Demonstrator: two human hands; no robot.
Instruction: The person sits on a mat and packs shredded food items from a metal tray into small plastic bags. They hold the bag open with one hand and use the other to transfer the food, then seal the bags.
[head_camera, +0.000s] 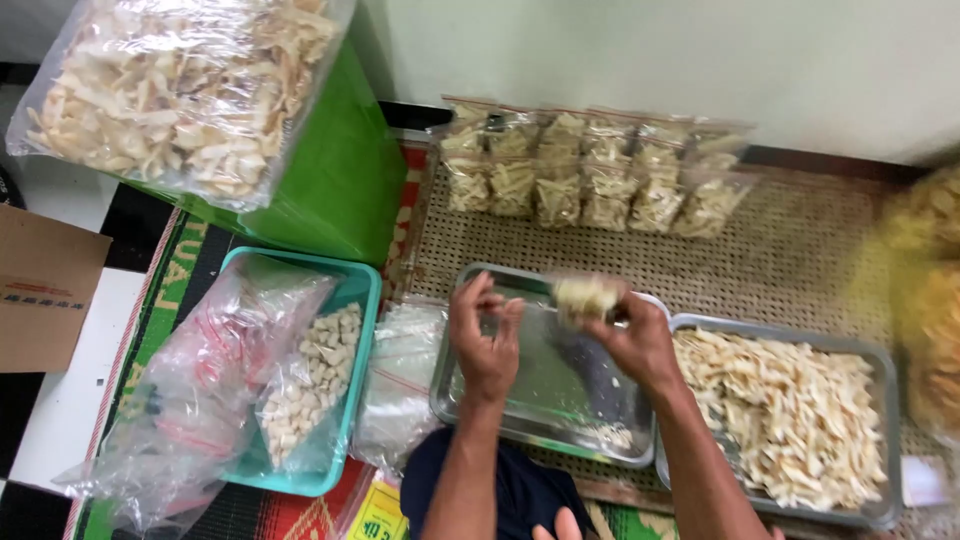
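My right hand (632, 335) holds a small clear bag of pale chips (586, 298) above a nearly bare metal tray (470, 385). The bag is blurred. My left hand (484, 335) is raised beside it, fingers curled and pinched near the bag's left side; whether it touches the bag I cannot tell. A second metal tray (868, 352) at the right is full of loose pale chips (790, 410).
Several filled small bags (585, 172) lie in a row on the woven mat (800, 250) by the wall. A teal basket (358, 290) at left holds plastic bags and pale pieces. A large bag of chips (180, 90) rests on a green box (340, 180). A cardboard box (45, 285) is far left.
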